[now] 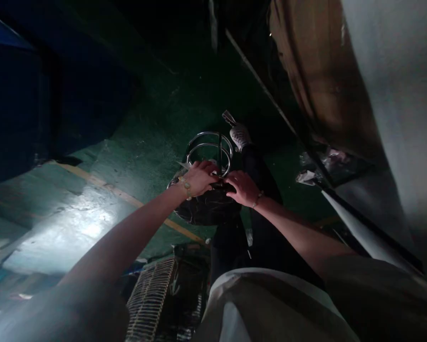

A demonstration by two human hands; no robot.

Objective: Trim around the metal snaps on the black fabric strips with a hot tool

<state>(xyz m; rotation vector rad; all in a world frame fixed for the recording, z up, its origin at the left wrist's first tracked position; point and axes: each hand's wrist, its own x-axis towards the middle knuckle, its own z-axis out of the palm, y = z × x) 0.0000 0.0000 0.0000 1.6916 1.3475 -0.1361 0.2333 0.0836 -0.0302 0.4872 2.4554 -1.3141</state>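
In front of my legs is what looks like a round stool, with a dark, creased seat (208, 211) and shiny metal rings (209, 137) on the far side of it. My left hand (201, 178), with a beaded bracelet at the wrist, lies over the seat's far edge, its fingers bent inward. Close to it on the right, my right hand (243, 188) has its thumb and fingers drawn together at the same edge. Both sets of fingertips meet near a small dark part (218, 184). What exactly they pinch is too dark and small to make out.
A woven rack or basket (151, 294) stands by my left leg. Large brown wrapped goods (323, 71) and a pale panel (398, 95) rise on the right. Blue covered bulk (17, 104) fills the left. A yellow line (102, 183) crosses the green floor (135, 152).
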